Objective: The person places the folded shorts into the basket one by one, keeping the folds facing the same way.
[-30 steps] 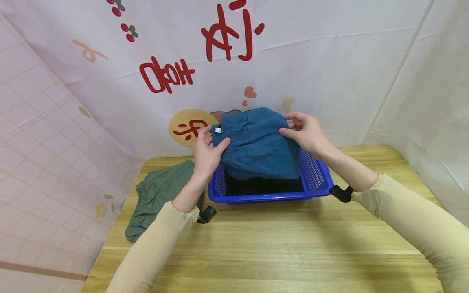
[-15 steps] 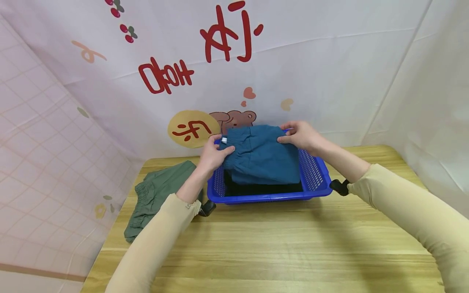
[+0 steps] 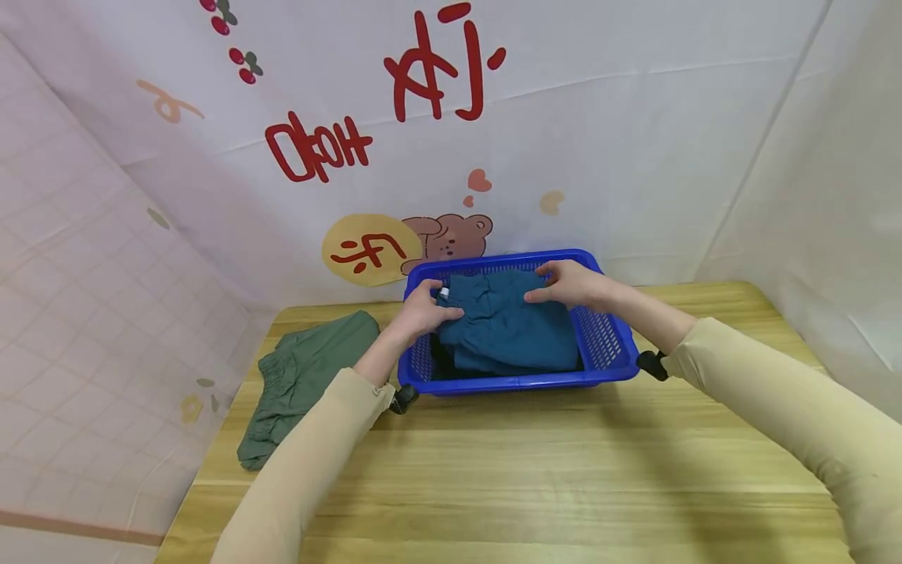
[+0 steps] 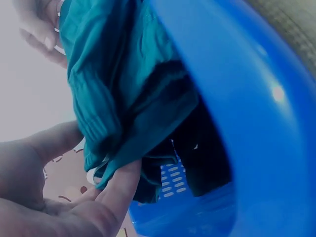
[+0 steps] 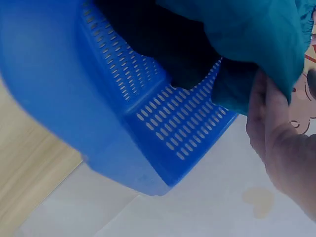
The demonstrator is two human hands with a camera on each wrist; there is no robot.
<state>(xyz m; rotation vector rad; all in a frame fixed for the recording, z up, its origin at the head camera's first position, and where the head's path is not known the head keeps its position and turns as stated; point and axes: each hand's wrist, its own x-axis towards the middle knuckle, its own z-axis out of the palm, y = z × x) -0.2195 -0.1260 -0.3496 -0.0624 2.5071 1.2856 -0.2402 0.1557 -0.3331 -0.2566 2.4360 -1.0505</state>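
Note:
Folded teal shorts [image 3: 510,329] with a gathered elastic waistband lie inside the rim of a blue plastic basket [image 3: 521,382]. My left hand [image 3: 421,311] pinches the waistband end by the small white tag [image 3: 444,293], thumb on top and fingers beneath. At the opposite end, my right hand [image 3: 571,283] pinches the far edge of the shorts. In the left wrist view, fingers reach under the teal cloth [image 4: 98,89]. Dark cloth [image 5: 163,44] shows below the shorts in the right wrist view; most of it is hidden.
Green shorts [image 3: 310,368] lie flat on the wooden table [image 3: 535,470], left of the basket and partly behind the left forearm. A white printed backdrop [image 3: 620,157] rises right behind the basket. The basket has perforated side walls [image 5: 182,118].
Both hands have lowered the teal shorts from above the basket down into it. The basket's back rim, hidden before, now shows. The green shorts have stayed in place.

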